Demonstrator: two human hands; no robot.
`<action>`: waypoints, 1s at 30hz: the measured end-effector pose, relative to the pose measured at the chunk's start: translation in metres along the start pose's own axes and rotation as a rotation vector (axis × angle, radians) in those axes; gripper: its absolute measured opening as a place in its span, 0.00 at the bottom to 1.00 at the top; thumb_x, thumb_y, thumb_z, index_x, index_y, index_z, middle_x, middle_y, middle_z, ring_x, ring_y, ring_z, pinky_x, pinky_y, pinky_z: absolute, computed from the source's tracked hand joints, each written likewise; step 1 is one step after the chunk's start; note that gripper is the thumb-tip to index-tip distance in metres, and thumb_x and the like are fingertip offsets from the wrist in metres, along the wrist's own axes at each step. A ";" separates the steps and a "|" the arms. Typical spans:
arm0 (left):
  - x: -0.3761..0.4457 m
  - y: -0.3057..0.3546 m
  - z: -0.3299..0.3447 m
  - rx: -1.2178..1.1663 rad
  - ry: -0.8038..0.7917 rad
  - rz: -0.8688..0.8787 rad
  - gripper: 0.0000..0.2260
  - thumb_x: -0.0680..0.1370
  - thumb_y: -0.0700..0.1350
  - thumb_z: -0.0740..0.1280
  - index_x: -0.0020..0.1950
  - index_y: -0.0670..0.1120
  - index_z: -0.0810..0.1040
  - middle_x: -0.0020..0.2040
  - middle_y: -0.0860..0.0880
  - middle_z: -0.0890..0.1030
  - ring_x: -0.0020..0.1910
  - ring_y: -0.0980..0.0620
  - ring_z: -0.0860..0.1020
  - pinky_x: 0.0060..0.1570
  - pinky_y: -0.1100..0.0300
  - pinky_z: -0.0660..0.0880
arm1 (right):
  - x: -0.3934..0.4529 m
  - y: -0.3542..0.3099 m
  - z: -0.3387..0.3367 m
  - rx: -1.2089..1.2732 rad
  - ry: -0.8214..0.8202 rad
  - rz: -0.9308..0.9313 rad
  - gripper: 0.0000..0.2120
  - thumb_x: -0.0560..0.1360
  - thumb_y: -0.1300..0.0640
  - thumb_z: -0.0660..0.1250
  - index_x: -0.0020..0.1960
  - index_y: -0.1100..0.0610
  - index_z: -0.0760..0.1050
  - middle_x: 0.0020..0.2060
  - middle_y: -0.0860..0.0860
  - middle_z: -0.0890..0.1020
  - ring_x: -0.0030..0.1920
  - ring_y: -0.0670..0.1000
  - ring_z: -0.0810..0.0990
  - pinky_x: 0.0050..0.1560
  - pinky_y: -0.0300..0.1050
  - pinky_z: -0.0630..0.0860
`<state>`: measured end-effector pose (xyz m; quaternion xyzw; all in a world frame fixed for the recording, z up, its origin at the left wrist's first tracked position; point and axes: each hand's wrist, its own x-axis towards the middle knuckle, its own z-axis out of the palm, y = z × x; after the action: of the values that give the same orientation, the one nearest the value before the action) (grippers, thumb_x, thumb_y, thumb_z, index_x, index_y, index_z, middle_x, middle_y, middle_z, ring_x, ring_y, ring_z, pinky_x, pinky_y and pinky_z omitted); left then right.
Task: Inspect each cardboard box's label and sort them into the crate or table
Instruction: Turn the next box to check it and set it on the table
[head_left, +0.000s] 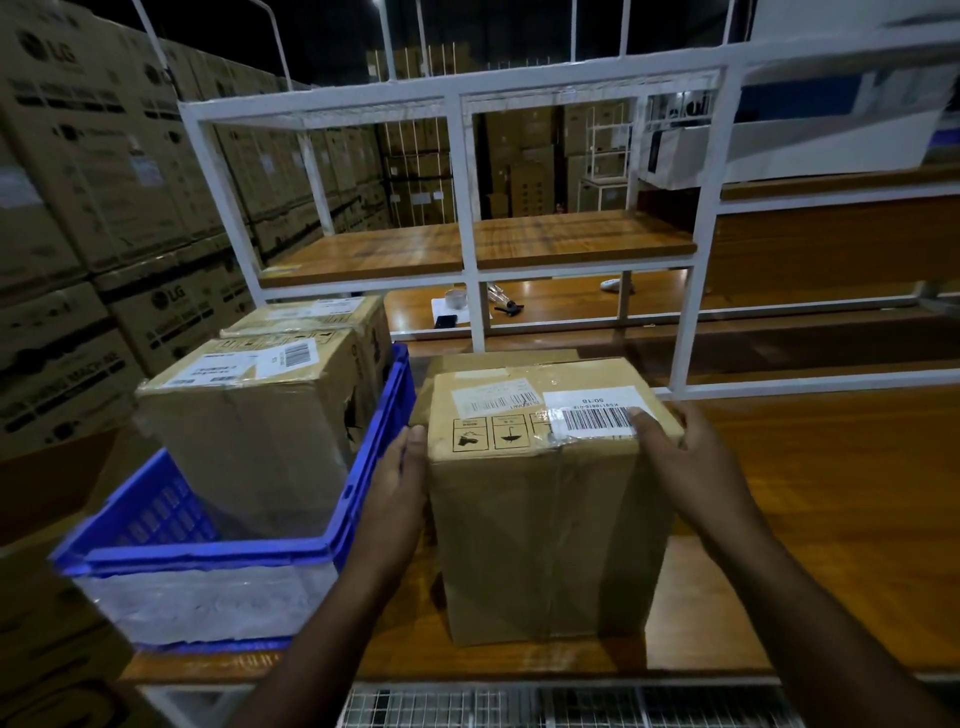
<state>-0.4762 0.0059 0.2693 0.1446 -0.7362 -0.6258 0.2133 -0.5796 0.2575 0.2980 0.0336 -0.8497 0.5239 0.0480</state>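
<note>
Your left hand (400, 480) lies flat against the cardboard box (545, 499) on the bench (831, 519); right hand (685, 457) holds its top corner, thumb on the barcode label (595, 413). Blue crate (363, 467) just beside.

Two bare forearms enter from the lower edge, each ending in an uncovered left hand (397, 486) and right hand (685, 462). No sleeve, glove, ring or wristwatch shows on either.
</note>
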 end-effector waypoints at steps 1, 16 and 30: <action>-0.002 0.003 0.001 -0.040 -0.053 -0.036 0.24 0.76 0.74 0.53 0.64 0.68 0.77 0.64 0.60 0.80 0.65 0.58 0.77 0.66 0.45 0.74 | -0.002 -0.001 -0.002 0.091 -0.064 0.055 0.29 0.75 0.35 0.61 0.69 0.51 0.70 0.64 0.51 0.77 0.55 0.51 0.78 0.50 0.52 0.80; -0.057 -0.013 0.006 -0.011 -0.014 0.055 0.21 0.71 0.51 0.66 0.63 0.58 0.69 0.62 0.51 0.78 0.61 0.52 0.79 0.55 0.50 0.79 | -0.070 0.044 -0.026 0.294 -0.130 -0.167 0.24 0.74 0.64 0.70 0.64 0.47 0.65 0.55 0.42 0.77 0.49 0.37 0.80 0.37 0.33 0.78; -0.088 -0.055 0.001 0.670 0.010 0.360 0.55 0.59 0.72 0.74 0.80 0.58 0.54 0.77 0.59 0.60 0.73 0.60 0.65 0.64 0.59 0.70 | -0.106 0.086 -0.007 -0.314 -0.190 -0.365 0.60 0.62 0.49 0.82 0.76 0.31 0.42 0.75 0.32 0.47 0.59 0.37 0.67 0.39 0.29 0.74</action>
<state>-0.4035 0.0398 0.2033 0.0780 -0.9126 -0.3020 0.2643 -0.4831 0.3028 0.2129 0.2274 -0.9012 0.3630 0.0664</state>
